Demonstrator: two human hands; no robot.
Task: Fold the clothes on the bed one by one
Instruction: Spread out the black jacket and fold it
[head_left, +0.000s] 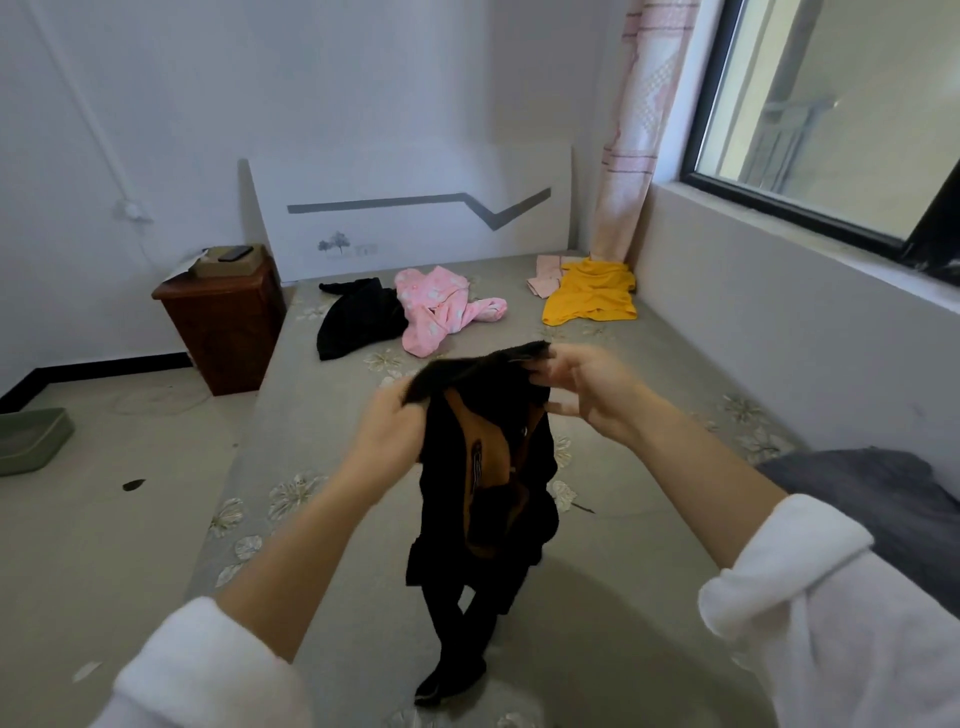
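Note:
A black garment with an orange-brown lining (483, 499) hangs above the grey flowered bed (649, 561). Its lower end trails on the bedding near the front. My left hand (392, 431) grips its top edge on the left. My right hand (582, 389) pinches the top edge on the right with thumb and forefinger, the other fingers spread. Farther back on the bed lie a black garment (358, 317), a pink patterned garment (441, 309), a yellow garment (592, 291) and a pale pink piece (545, 275).
A dark grey cloth (893, 514) lies at the bed's right edge. A wooden nightstand (223, 317) stands left of the headboard (415, 208). A green tray (31, 436) sits on the floor at the left. A wall with a window (841, 114) runs along the right.

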